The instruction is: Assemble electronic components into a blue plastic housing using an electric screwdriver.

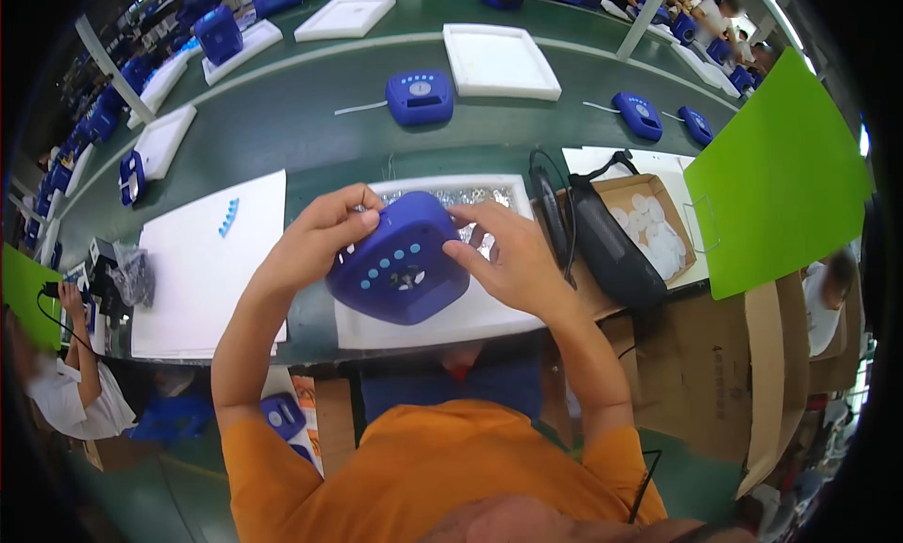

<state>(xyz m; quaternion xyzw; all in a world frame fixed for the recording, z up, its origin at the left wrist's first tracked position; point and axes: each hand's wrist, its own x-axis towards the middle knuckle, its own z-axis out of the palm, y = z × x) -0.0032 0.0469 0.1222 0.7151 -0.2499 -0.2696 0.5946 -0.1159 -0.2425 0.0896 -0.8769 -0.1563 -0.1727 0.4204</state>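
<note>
Blue plastic housing (404, 268) is tilted over white foam tray (489, 319) on bench (310, 306), btwn L hand (329, 228), pinching its upper-L edge, & R hand (513, 256), gripping upper-R side w/ thumb on face. Both touch it, so neither's nearer. Lt-blue button row (384, 263) slants up to R; long axis hard to tell, ditto tray contact.

The desk (320, 174) has a green top. Below the fingers (362, 225) there is a white tray (356, 325). To the left of the fingers lies a large white sheet (202, 289); to their right, another sheet (670, 167) lies under a shallow cardboard box (656, 185), beside a black pouch (611, 247).
</note>
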